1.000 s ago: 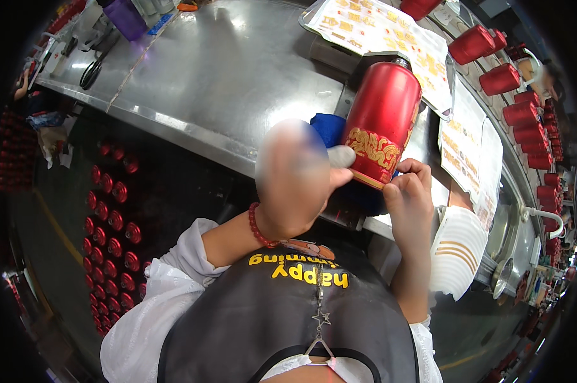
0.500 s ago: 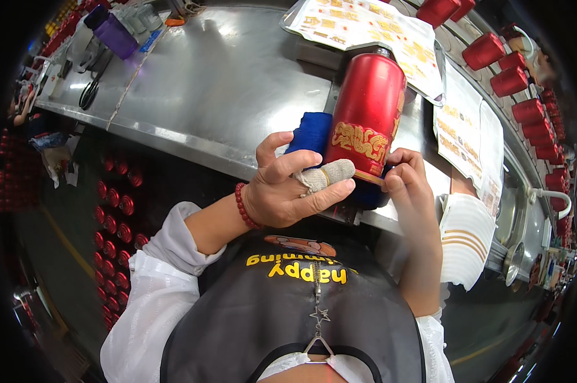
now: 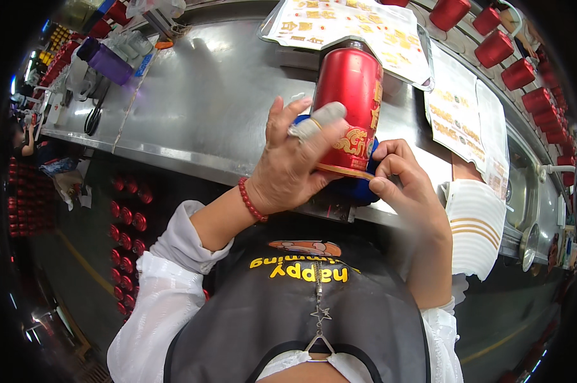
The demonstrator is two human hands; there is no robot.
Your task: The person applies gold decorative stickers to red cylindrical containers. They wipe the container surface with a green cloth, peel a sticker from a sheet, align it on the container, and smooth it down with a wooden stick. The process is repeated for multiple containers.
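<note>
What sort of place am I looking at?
Probably a factory workshop: a long silvery metal worktable, rows of shiny red cylindrical bottles below it, and a white rectangular sheet of gold designs.

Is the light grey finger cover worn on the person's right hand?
No, the light grey finger cover is on the left hand, in front of the red bottle.

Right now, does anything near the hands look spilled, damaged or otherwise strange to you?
Nothing spilled or damaged stands out; the red bottle shows no clear dent. Slightly odd, perhaps: a pale cloth cover on just one finger of the left hand.
</note>
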